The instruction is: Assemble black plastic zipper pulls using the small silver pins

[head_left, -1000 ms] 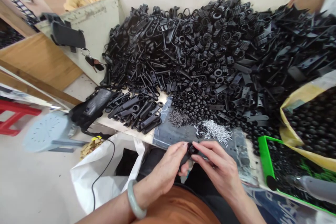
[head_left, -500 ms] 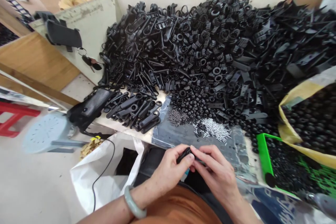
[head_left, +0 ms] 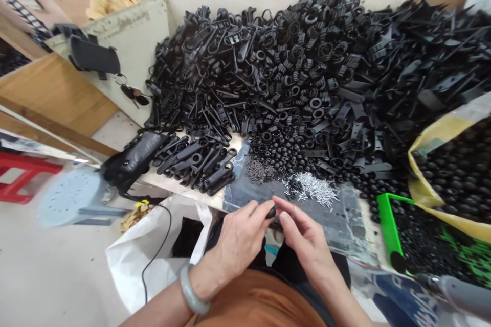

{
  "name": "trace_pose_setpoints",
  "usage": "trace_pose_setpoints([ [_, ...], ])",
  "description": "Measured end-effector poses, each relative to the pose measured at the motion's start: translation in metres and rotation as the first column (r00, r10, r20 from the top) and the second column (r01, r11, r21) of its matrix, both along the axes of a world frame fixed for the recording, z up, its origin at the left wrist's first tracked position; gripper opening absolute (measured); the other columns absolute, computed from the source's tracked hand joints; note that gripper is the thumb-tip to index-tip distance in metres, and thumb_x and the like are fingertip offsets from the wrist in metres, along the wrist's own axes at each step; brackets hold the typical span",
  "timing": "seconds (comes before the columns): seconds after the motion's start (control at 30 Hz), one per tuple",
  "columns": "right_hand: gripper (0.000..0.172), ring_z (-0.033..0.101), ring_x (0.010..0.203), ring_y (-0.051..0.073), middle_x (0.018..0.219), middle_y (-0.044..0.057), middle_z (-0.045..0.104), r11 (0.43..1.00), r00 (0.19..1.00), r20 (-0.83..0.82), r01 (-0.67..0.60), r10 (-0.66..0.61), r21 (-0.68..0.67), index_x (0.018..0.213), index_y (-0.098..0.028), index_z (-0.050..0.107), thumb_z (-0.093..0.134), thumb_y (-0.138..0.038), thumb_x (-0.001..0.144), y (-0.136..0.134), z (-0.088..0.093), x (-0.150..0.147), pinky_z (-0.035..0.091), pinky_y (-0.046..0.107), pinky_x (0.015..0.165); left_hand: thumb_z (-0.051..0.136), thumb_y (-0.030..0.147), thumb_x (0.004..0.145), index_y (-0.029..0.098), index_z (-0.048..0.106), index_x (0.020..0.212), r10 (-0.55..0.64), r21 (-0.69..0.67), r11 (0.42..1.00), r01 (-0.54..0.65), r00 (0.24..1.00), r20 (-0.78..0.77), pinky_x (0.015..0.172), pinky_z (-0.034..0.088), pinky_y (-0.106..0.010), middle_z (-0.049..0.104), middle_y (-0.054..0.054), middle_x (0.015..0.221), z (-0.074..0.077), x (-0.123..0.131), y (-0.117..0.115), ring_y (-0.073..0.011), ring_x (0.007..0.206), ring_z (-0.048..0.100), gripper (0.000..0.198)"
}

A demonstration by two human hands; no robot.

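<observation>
My left hand [head_left: 243,232], with a pale bangle [head_left: 192,291] at its wrist, is closed around a small black plastic part [head_left: 271,212]. Only the rounded end of that part shows; the fingers cover the rest. Just to its right is my right hand [head_left: 305,232], fingers apart, with its index fingertip close to the black part. I cannot make out anything held in it. On the bench beyond both hands lie a pile of silver pins [head_left: 316,189], small dark grey pieces [head_left: 260,171] and round black beads [head_left: 284,149].
Black plastic parts [head_left: 268,66] heap against the bench's back board. Black handle-like pieces [head_left: 199,161] lie at left. A green tray [head_left: 387,225], a yellow-edged sack of black balls [head_left: 452,173] and a grey power tool [head_left: 464,294] stand right. A white sack [head_left: 134,265] hangs below left.
My right hand has come off the black part and its fingers have spread. My left hand has turned knuckles up, still holding the part. The view has shifted slightly.
</observation>
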State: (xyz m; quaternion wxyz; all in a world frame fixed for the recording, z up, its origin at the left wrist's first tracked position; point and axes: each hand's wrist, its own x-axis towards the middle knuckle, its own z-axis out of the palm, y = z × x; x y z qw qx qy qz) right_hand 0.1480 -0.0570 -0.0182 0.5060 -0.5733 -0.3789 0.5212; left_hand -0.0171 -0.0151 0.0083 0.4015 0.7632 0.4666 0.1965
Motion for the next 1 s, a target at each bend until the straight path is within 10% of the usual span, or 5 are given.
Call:
trace_pose_setpoints([
  [0.2,0.048,0.066,0.068,0.018,0.08,0.005,0.075,0.986,0.98,-0.176,0.064,-0.091,-0.151,0.108,-0.019,0.083,0.088,-0.053,0.074,0.009,-0.002,-0.002,0.059,0.031,0.062,0.057,0.021,0.094,0.023,0.05,0.143,0.106,-0.176,0.981,-0.088,0.99,0.096,0.101,0.046,-0.043,0.067,-0.011,0.118,-0.003,-0.003,0.002,-0.0265,0.108,0.063,0.05],
  [0.4,0.039,0.061,0.068,0.016,0.081,0.004,0.068,1.0,0.999,0.052,-0.006,0.006,0.005,0.108,-0.022,0.084,0.078,-0.053,0.085,0.014,-0.01,0.003,0.055,0.028,0.063,0.062,0.028,0.088,0.018,0.053,0.112,0.227,-0.705,0.704,0.087,0.913,0.34,0.068,0.05,-0.029,0.062,0.003,0.072,0.004,-0.004,0.01,-0.0132,0.062,0.059,0.027],
  [0.73,0.035,0.06,0.068,0.015,0.083,0.004,0.068,0.977,0.951,0.269,-0.187,0.153,0.105,0.112,-0.022,0.082,0.069,-0.048,0.093,0.019,-0.005,0.008,0.051,0.025,0.061,0.075,0.047,0.081,0.021,0.048,0.108,0.419,-0.863,0.486,0.14,0.829,0.371,0.044,0.017,-0.019,0.053,0.01,0.06,-0.001,-0.007,0.003,-0.003,0.042,0.031,0.046],
  [1.0,0.034,0.05,0.059,0.012,0.077,0.001,0.063,0.979,0.944,0.304,-0.17,0.128,0.114,0.116,-0.021,0.081,0.072,-0.041,0.09,0.015,-0.01,0.007,0.045,0.024,0.054,0.07,0.045,0.085,0.021,0.047,0.109,0.387,-0.834,0.551,0.038,0.873,0.295,0.043,0.016,-0.021,0.052,0.01,0.058,0.006,0.001,0.002,-0.0039,0.041,0.03,0.041],
])
